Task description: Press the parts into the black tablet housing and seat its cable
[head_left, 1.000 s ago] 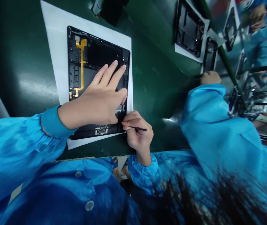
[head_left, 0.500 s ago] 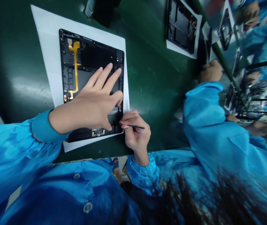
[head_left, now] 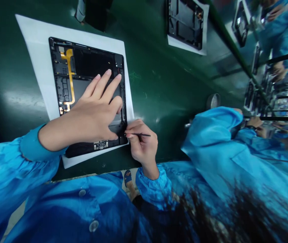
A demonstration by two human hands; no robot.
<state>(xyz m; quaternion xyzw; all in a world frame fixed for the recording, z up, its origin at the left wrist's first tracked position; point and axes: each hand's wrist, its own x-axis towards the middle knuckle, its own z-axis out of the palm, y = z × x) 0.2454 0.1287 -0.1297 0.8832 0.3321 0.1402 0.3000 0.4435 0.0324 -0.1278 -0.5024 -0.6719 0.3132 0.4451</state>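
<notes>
Tablet frame [head_left: 93, 60] under left hand [head_left: 93, 113]

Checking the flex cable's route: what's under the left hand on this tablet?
A dark grey panel shows beside the fingers of the left hand, inside the tablet's black frame. The yellow flex cable lies to one side. What lies under the palm is covered.

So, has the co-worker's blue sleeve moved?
Yes: the co-worker's blue sleeve has shifted down and to the right in the view, further from the black tablet frame lying on its white sheet above it.
</notes>
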